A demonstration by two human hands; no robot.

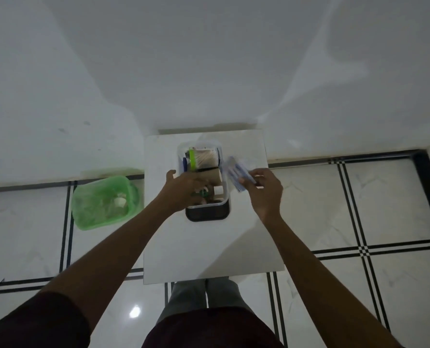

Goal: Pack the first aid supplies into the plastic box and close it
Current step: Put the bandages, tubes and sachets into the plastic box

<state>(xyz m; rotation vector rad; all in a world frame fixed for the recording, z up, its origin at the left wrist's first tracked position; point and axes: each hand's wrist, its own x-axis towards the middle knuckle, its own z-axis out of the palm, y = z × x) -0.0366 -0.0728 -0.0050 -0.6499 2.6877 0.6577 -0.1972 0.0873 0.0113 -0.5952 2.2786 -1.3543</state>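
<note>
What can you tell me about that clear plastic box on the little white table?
The clear plastic box is a see-through rectangular tub with rounded corners, open on top, upright on the white table. A dark lid seems to lie under its near end. It is crowded with supplies: a brown bandage roll, cotton swabs, small white-capped bottles. The left hand reaches into it.

Looks like a room at home: glossy marble-look floor tiles, plain white wall, small white table.
</note>
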